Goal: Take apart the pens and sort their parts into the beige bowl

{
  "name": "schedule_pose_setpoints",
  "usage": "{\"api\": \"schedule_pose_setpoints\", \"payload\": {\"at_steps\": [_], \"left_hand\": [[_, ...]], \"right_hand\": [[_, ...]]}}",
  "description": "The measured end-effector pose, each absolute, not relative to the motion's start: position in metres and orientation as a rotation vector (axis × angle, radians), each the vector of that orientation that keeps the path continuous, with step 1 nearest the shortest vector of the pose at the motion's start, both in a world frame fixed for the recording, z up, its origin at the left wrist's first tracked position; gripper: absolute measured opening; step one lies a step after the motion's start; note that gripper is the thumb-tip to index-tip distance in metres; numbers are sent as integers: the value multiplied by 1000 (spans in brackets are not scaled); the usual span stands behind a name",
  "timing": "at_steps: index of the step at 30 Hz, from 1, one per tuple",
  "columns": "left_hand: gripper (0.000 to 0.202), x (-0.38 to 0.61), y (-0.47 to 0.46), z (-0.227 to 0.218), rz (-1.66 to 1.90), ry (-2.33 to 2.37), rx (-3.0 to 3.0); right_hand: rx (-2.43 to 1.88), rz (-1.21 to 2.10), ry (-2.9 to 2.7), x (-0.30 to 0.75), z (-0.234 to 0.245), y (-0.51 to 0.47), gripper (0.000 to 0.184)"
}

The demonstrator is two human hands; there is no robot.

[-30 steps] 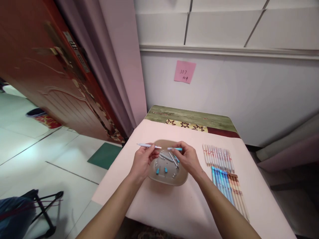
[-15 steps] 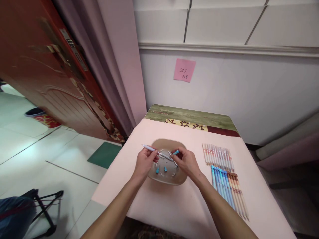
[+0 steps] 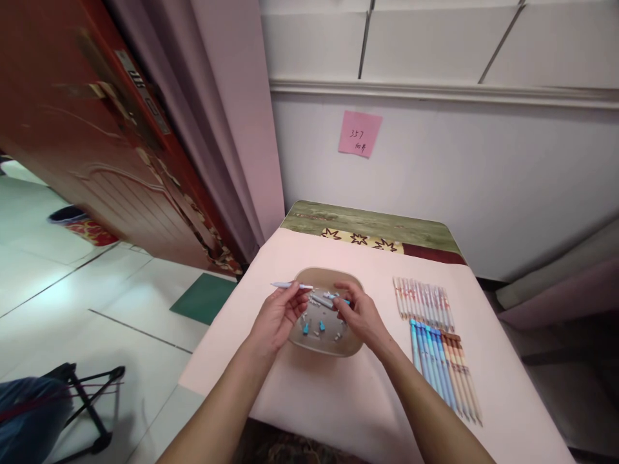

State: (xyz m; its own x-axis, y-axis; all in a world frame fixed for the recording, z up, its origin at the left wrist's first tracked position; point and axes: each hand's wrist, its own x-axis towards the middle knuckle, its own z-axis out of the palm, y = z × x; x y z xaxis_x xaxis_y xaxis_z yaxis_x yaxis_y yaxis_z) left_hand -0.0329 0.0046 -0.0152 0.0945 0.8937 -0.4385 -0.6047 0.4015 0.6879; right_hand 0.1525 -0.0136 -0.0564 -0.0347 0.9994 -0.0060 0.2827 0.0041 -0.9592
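My left hand [image 3: 279,314] pinches a thin pale-blue pen barrel [image 3: 291,285] that points left, level over the left rim of a tan tray [image 3: 348,348]. My right hand [image 3: 360,314] is over the tray's right half, fingertips closed on a small blue pen part [image 3: 341,299]. Inside the tray lie several loose pen pieces: grey barrels [image 3: 320,300], small blue caps [image 3: 306,330] and tiny bits. The two hands are close together, almost touching above the tray.
Rows of finished pens lie on the pink table cover [image 3: 338,399]: white-patterned ones [image 3: 423,299], then blue [image 3: 430,361] and tan ones [image 3: 461,370] nearer me. A wall with a pink sticky note [image 3: 359,134] stands behind; a red door [image 3: 91,135] hangs at left, a folding stool [image 3: 91,399] below.
The pen barrel in my left hand tilted, then came back level. My right hand drew in toward the left hand, and its blue part now sits lower, partly hidden by my fingers.
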Motion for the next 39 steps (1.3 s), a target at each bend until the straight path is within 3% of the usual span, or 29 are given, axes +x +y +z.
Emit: {"api": "schedule_pose_setpoints", "payload": {"at_steps": [6, 16, 27, 34, 39], "left_hand": [[13, -41, 3, -3, 1175, 847, 150], [16, -49, -2, 0, 1186, 830, 83], [19, -41, -12, -13, 1095, 796, 88], [19, -38, -13, -16, 1072, 712, 55], [17, -36, -13, -20, 1061, 730, 154]], "right_hand": [[-1493, 1145, -1586, 145, -51, -14, 23], [-1857, 584, -2568, 108, -45, -8, 23], [-1907, 496, -2691, 89, -59, -9, 27], [-1968, 593, -2212, 123, -46, -7, 20], [-1556, 1140, -1784, 143, -33, -13, 17]]}}
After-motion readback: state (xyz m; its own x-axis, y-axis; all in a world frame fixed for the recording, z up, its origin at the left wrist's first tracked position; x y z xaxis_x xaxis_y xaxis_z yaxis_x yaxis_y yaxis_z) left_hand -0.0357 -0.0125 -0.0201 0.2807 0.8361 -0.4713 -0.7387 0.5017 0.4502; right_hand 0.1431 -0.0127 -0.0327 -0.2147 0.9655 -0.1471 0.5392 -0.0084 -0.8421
